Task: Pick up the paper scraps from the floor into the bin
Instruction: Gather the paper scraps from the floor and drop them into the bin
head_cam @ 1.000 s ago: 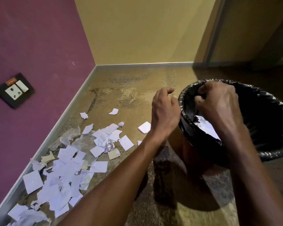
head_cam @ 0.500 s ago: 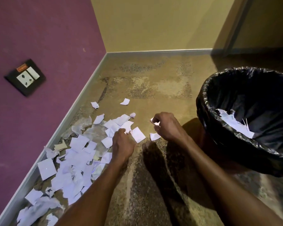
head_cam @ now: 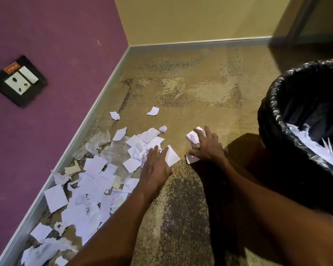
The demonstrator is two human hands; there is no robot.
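Note:
Several white paper scraps point(head_cam: 96, 181) lie scattered on the speckled floor along the purple wall. My left hand point(head_cam: 154, 169) reaches over the pile's near edge with straight fingers, its fingertips touching a white square scrap point(head_cam: 172, 157). To its right, my right hand point(head_cam: 207, 145) is spread flat on the floor, fingers over one scrap point(head_cam: 191, 135) and thumb on another scrap point(head_cam: 191, 160). Neither hand holds anything. The bin point(head_cam: 265, 104), lined with a black bag, stands at the right with white scraps point(head_cam: 313, 144) inside.
A wall socket point(head_cam: 17, 81) sits on the purple wall. A grey skirting point(head_cam: 96, 104) runs along the floor edge to the corner. Crumpled clear plastic point(head_cam: 98, 143) lies among the scraps. Two loose scraps point(head_cam: 153, 111) lie farther out.
Both hands came down from the bin to the floor. Since half a second ago their curled fingers have straightened and spread over the scraps.

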